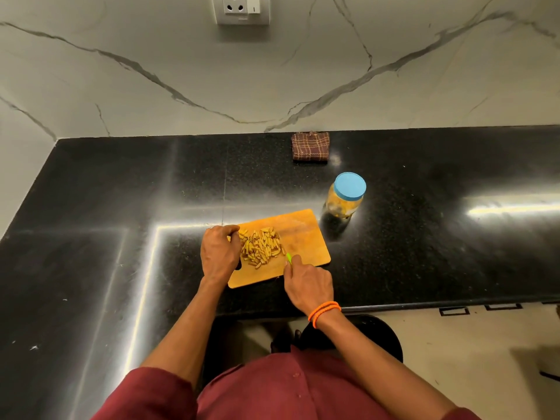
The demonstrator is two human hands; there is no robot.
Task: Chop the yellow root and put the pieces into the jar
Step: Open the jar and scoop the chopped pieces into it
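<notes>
A heap of chopped yellow root pieces (260, 248) lies on the left half of a wooden cutting board (306, 237). My left hand (218, 251) rests at the board's left edge, fingers curled against the heap. My right hand (306, 283) grips a knife with a green handle (288, 257), whose tip points at the heap's right side; the blade is mostly hidden. A clear jar (345, 197) with a blue lid on stands on the counter behind and to the right of the board; yellow pieces show inside it.
The black granite counter (121, 207) meets a marble wall at the back and left. A folded brown checked cloth (310, 147) lies near the back wall. The counter's front edge runs just below my right wrist; floor shows to the right.
</notes>
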